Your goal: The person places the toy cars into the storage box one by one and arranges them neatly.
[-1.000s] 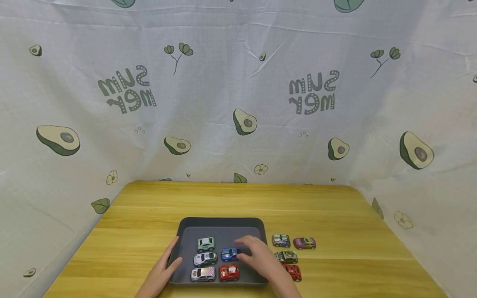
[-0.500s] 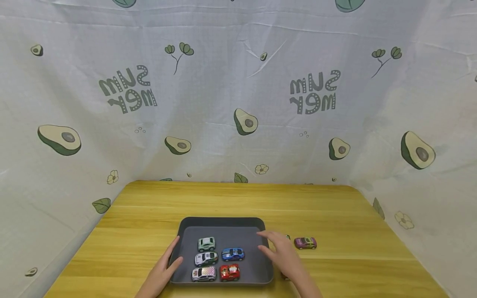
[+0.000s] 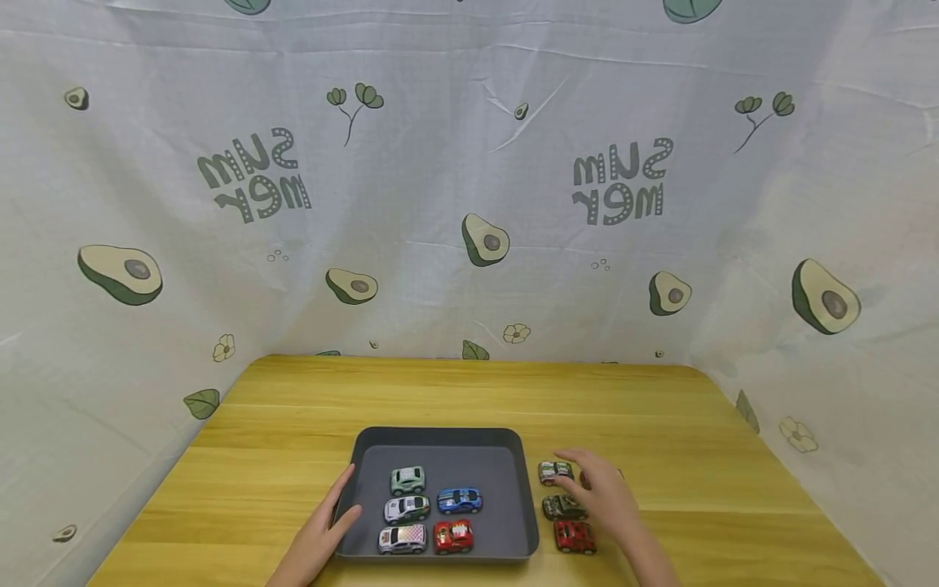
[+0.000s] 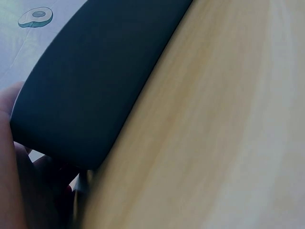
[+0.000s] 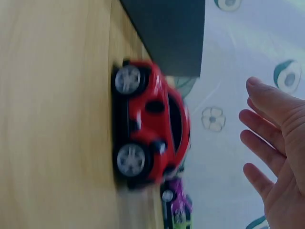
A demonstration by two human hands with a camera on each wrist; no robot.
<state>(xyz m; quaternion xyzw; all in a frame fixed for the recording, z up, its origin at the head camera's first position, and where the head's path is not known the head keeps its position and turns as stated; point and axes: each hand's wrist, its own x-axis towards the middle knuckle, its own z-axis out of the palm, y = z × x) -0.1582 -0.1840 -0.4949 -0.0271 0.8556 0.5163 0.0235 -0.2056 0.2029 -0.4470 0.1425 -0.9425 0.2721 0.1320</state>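
Observation:
My left hand (image 3: pixel 317 534) grips the left wall of a dark grey tray (image 3: pixel 469 458), thumb inside the rim and fingers outside. Inside stand several toy cars: a pale green car (image 3: pixel 407 480), a white car (image 3: pixel 407 509), a white-and-pink car (image 3: pixel 403 539), a blue car (image 3: pixel 460 500) and a red one. Right of the tray, my empty right hand (image 3: pixel 607 499) hovers over more toy cars with relaxed, spread fingers. Nearest are a white-and-green car (image 3: pixel 554 473) and a camouflage car (image 3: pixel 562 507). A purple car (image 5: pixel 179 202) is mostly hidden by the hand in the head view.
A second red toy car (image 3: pixel 575 537) stands on the table at the front of the right-hand group. The yellow wooden table (image 3: pixel 293 408) extends around the tray. A white curtain (image 3: pixel 425 179) printed with avocados hangs behind and at the sides.
My right hand has moved right, out of the tray where it was by the blue car, to above the cars on the table. My left hand has stayed on the tray.

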